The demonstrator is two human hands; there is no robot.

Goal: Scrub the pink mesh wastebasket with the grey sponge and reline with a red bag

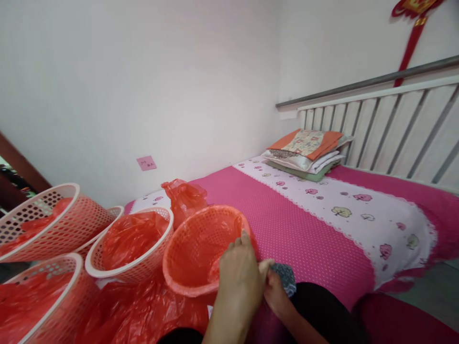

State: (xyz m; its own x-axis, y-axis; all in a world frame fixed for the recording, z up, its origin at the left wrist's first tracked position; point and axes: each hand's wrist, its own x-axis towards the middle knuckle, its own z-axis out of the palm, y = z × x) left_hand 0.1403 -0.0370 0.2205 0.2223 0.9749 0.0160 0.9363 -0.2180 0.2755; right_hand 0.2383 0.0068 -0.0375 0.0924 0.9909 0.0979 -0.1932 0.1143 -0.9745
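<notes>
A round plastic basket [171, 282], lined with a red plastic bag [195, 239], stands tilted in front of me. At its right rim, my left hand [239, 270] has its fingers curled down over the bag's edge; the hand itself hides the exact grip. Just right of it, my right hand [274, 289] is closed, its fingertips close to the left hand's. What the right fingers hold cannot be made out. Behind the right hand lies a grey-blue patterned piece of fabric [286, 278].
Left of me are more bag-lined baskets: one upper left [77, 205], one in the middle [168, 229], one lower left [77, 267]. Loose red bags [150, 306] lie below. The pink bed [287, 224] carries stacked pillows [304, 153] near a white headboard [387, 124].
</notes>
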